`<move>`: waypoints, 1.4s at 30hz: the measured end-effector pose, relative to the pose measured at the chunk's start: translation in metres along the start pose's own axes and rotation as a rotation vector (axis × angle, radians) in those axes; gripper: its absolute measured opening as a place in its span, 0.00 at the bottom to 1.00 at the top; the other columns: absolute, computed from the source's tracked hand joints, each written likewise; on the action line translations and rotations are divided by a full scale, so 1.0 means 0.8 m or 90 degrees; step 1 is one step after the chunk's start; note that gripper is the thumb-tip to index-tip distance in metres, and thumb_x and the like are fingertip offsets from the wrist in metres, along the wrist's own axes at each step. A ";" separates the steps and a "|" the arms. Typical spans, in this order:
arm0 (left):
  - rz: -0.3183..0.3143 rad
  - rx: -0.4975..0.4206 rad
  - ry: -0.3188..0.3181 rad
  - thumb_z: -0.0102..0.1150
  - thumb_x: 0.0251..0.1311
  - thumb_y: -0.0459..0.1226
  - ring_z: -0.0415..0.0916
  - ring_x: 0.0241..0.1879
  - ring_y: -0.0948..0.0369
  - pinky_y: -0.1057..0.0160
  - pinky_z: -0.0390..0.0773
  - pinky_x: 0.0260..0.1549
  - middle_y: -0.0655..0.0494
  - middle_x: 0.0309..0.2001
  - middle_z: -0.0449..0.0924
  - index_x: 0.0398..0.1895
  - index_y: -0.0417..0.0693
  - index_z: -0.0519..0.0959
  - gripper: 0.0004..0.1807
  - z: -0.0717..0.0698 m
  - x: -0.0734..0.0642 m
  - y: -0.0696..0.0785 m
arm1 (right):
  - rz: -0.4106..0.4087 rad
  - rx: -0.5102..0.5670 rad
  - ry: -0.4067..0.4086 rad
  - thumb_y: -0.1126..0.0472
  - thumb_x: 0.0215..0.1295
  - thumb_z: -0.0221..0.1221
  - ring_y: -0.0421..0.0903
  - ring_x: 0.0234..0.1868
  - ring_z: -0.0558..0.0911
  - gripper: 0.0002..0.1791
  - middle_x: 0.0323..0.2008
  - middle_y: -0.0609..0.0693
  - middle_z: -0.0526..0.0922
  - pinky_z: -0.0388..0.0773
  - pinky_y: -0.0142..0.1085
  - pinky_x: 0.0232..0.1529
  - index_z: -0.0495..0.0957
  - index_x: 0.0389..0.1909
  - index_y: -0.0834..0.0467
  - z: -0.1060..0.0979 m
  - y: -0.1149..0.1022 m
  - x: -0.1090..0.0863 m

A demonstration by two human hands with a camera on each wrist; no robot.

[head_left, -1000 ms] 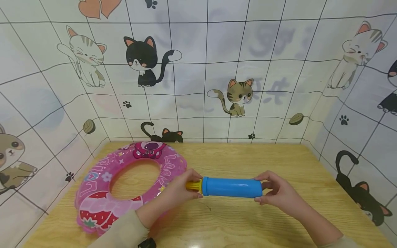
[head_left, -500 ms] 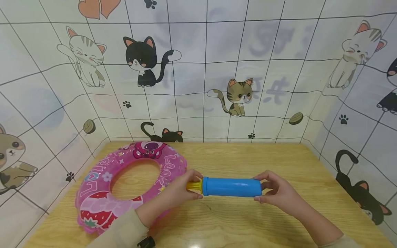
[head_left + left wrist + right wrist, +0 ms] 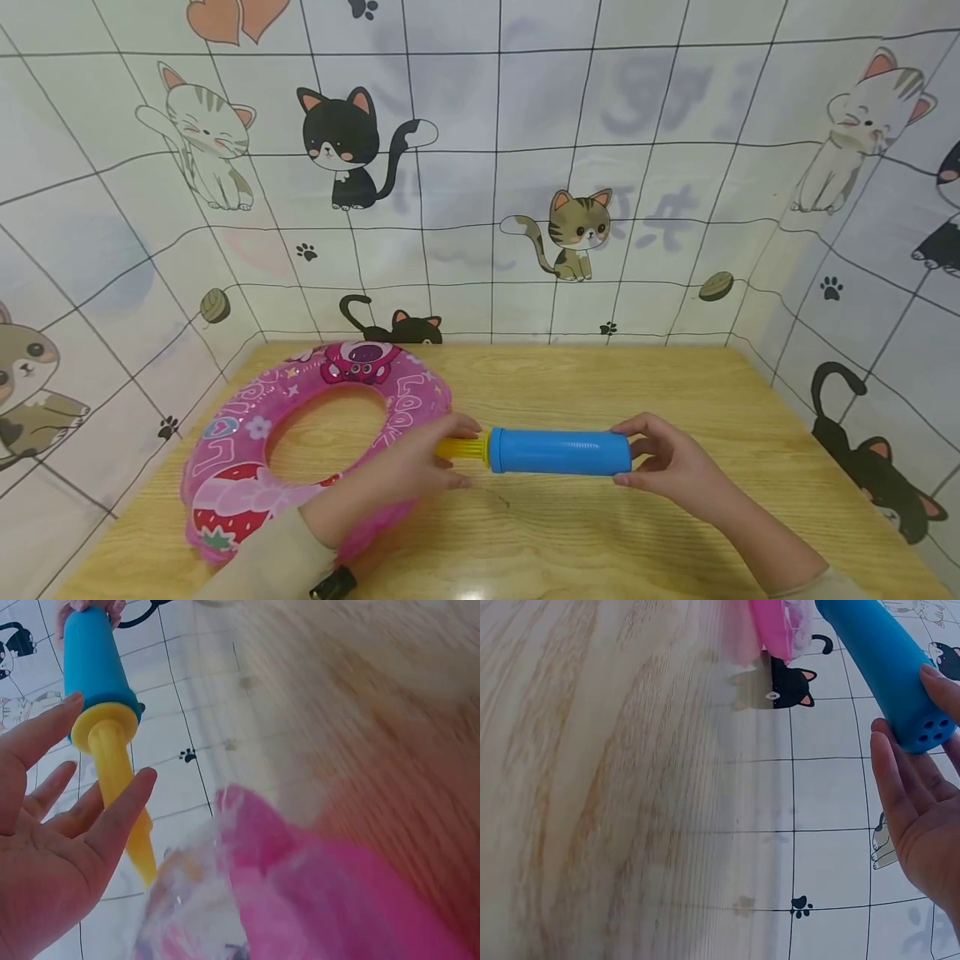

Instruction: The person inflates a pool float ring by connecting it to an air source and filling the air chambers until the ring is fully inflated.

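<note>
A hand air pump with a blue barrel (image 3: 562, 452) and a yellow nozzle (image 3: 112, 761) is held level above the table. My right hand (image 3: 667, 458) grips the barrel's right end between thumb and fingers; small holes show in that end cap (image 3: 934, 733) in the right wrist view. Around the nozzle, my left hand (image 3: 412, 462) has its fingers spread and loosely bent. The left wrist view shows a gap between that hand's palm and the nozzle. Under the left forearm lies a pink inflatable swim ring (image 3: 225, 433), partly covered by the arm.
The wooden table (image 3: 600, 383) carries the swim ring on its left side. A cloth backdrop (image 3: 465, 183) with printed cats and grid lines rises behind the table and on both sides. A small black object (image 3: 333, 582) sits by the left sleeve.
My left hand has loosened and slid left along the nozzle, away from the barrel, baring more yellow. My right hand and the air pump have stayed almost in place.
</note>
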State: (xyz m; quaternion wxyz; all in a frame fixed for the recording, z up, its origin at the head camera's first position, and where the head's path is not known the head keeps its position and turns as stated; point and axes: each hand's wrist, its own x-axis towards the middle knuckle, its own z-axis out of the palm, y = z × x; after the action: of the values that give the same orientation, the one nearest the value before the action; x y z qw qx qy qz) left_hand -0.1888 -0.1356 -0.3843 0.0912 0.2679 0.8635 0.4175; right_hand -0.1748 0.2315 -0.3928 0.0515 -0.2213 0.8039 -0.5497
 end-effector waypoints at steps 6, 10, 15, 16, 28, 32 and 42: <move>0.003 0.036 0.007 0.72 0.54 0.34 0.72 0.58 0.55 0.56 0.78 0.52 0.57 0.56 0.77 0.58 0.49 0.74 0.28 -0.015 -0.012 -0.008 | 0.011 -0.008 -0.019 0.64 0.57 0.69 0.57 0.42 0.81 0.28 0.48 0.65 0.75 0.83 0.40 0.38 0.71 0.57 0.64 -0.002 0.003 0.002; -0.006 0.065 0.018 0.71 0.54 0.36 0.72 0.59 0.56 0.56 0.76 0.54 0.58 0.54 0.78 0.56 0.54 0.75 0.26 -0.024 -0.021 -0.014 | 0.020 -0.026 -0.039 0.64 0.57 0.69 0.57 0.41 0.81 0.29 0.46 0.64 0.76 0.82 0.39 0.39 0.71 0.58 0.65 -0.003 0.011 0.004; -0.006 0.061 0.012 0.71 0.55 0.36 0.75 0.55 0.59 0.59 0.78 0.50 0.62 0.51 0.78 0.54 0.56 0.76 0.23 -0.033 -0.026 -0.015 | 0.019 -0.081 -0.054 0.61 0.55 0.71 0.56 0.41 0.79 0.29 0.46 0.61 0.77 0.82 0.39 0.37 0.73 0.57 0.62 -0.005 0.022 0.008; -0.009 0.066 0.012 0.72 0.55 0.37 0.75 0.53 0.60 0.60 0.79 0.49 0.64 0.50 0.78 0.53 0.58 0.76 0.23 -0.035 -0.026 -0.015 | 0.015 -0.093 -0.058 0.60 0.55 0.71 0.56 0.41 0.79 0.29 0.46 0.61 0.77 0.82 0.39 0.37 0.73 0.56 0.62 -0.005 0.025 0.008; -0.025 0.129 0.013 0.72 0.54 0.35 0.75 0.45 0.60 0.58 0.79 0.46 0.63 0.46 0.79 0.54 0.50 0.77 0.23 -0.054 -0.037 -0.017 | -0.001 -0.165 -0.108 0.60 0.51 0.74 0.54 0.45 0.77 0.28 0.49 0.53 0.78 0.80 0.39 0.39 0.76 0.53 0.56 0.001 0.048 0.024; -0.026 0.128 -0.001 0.71 0.54 0.34 0.75 0.45 0.59 0.60 0.79 0.45 0.60 0.47 0.79 0.55 0.47 0.76 0.24 -0.059 -0.042 -0.015 | -0.003 -0.169 -0.122 0.61 0.49 0.75 0.55 0.45 0.77 0.28 0.48 0.53 0.78 0.80 0.39 0.38 0.76 0.52 0.56 0.003 0.052 0.027; -0.030 0.134 -0.016 0.71 0.54 0.34 0.75 0.46 0.60 0.61 0.79 0.45 0.60 0.47 0.79 0.55 0.46 0.76 0.24 -0.067 -0.047 -0.021 | 0.020 -0.182 -0.164 0.58 0.45 0.77 0.51 0.46 0.76 0.31 0.47 0.48 0.78 0.79 0.39 0.40 0.75 0.51 0.55 0.009 0.062 0.037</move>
State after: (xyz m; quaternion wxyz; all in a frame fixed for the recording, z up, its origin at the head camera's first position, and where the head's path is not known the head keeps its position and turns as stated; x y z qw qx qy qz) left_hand -0.1840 -0.2006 -0.3654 0.0829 0.2611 0.9073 0.3190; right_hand -0.2140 0.2276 -0.4357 0.1307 -0.2822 0.8638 -0.3964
